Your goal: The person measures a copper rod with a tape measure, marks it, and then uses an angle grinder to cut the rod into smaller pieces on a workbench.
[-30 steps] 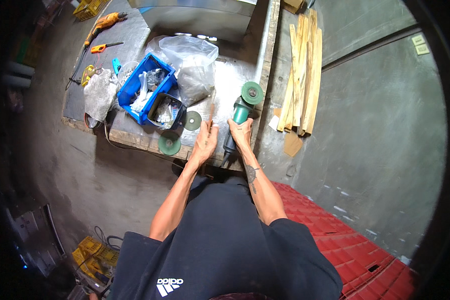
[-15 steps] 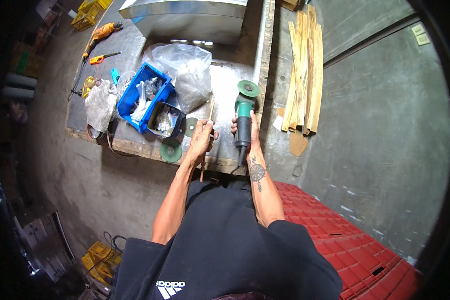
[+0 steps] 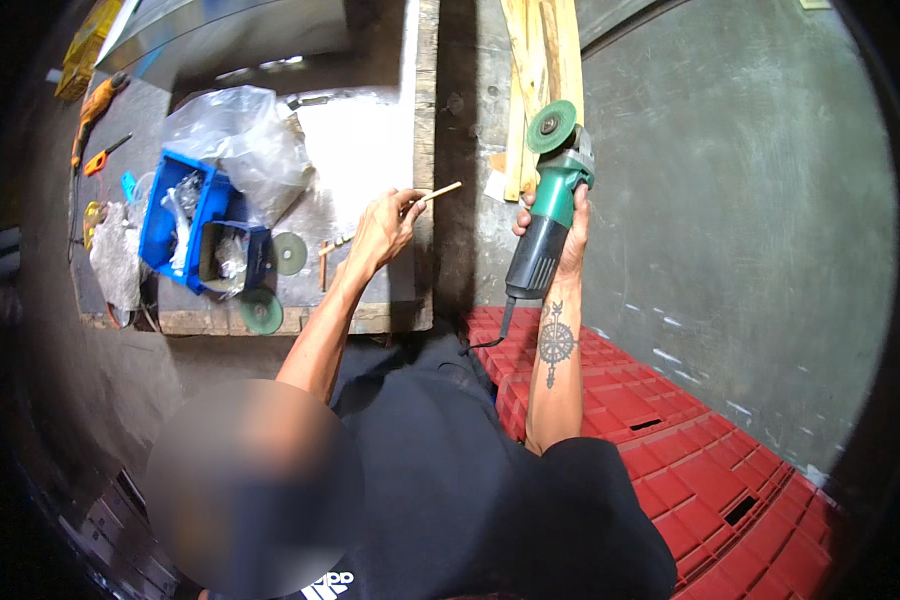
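Note:
My right hand (image 3: 573, 225) is wrapped round a green and black angle grinder (image 3: 548, 220), raised to the right of the table. A green disc (image 3: 551, 127) sits on the grinder's head, and its cord hangs from the rear end. Over the table's right side, my left hand (image 3: 388, 228) pinches a thin tan rod (image 3: 443, 191). The rod's tip points right, past the table edge; its other part shows left of the wrist, near a short copper-coloured piece (image 3: 322, 272). I cannot tell whether the two are joined. A gap separates the rod from the disc.
On the table (image 3: 370, 318) are blue bins (image 3: 154, 222), a clear plastic bag (image 3: 235, 135), a grey disc (image 3: 290, 254), a green disc (image 3: 261, 312), an orange drill (image 3: 98, 105) and a white rag (image 3: 116, 262). Wooden strips (image 3: 560, 60) lie beyond; red plastic panels (image 3: 650, 440) lie right.
My right hand has lifted the grinder up and to the right, off the table's side. My left hand has turned the rod from pointing away to pointing right. The view has shifted right.

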`<state>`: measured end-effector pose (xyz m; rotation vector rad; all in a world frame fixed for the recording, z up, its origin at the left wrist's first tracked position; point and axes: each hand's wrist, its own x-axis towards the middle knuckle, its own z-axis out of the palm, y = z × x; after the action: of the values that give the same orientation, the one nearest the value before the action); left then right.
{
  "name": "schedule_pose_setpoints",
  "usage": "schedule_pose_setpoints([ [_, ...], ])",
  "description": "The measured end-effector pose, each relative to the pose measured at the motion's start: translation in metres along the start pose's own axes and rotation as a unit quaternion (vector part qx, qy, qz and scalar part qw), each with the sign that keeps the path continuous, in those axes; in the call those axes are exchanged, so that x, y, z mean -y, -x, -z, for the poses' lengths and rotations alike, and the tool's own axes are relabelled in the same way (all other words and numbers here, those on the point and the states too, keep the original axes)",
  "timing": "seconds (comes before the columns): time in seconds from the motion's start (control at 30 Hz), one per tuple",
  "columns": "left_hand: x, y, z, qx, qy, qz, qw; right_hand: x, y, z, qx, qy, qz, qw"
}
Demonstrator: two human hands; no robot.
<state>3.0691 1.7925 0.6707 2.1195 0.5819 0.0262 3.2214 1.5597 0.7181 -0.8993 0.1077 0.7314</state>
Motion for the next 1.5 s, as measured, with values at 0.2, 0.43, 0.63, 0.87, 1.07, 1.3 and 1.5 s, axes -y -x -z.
schedule_pose_setpoints([
  [0.2,0.028,-0.046,-0.05,0.036,-0.055,-0.069,0.995,0.012,0.022,0.071,-0.071,-0.013,-0.01,0.997],
  [0.43,0.024,-0.056,-0.06,0.076,-0.124,-0.059,0.988,0.016,0.039,0.117,-0.093,0.06,0.019,0.994],
  [0.63,0.023,-0.056,-0.058,0.046,-0.12,-0.129,0.983,0.046,0.031,0.116,-0.113,0.01,0.046,0.993],
  [0.87,0.04,-0.054,-0.071,-0.033,-0.172,-0.164,0.971,0.002,0.015,0.125,-0.105,0.038,-0.069,0.991],
  [1.07,0.06,-0.041,-0.091,-0.094,-0.105,-0.145,0.979,-0.063,0.026,0.124,-0.084,0.062,-0.141,0.985],
  [1.3,0.064,-0.042,-0.089,-0.095,-0.101,-0.144,0.98,-0.079,0.028,0.118,-0.096,0.114,-0.146,0.978],
  [1.5,0.061,-0.05,-0.079,-0.049,-0.079,-0.13,0.987,-0.086,0.017,0.118,-0.108,0.12,-0.153,0.975],
])
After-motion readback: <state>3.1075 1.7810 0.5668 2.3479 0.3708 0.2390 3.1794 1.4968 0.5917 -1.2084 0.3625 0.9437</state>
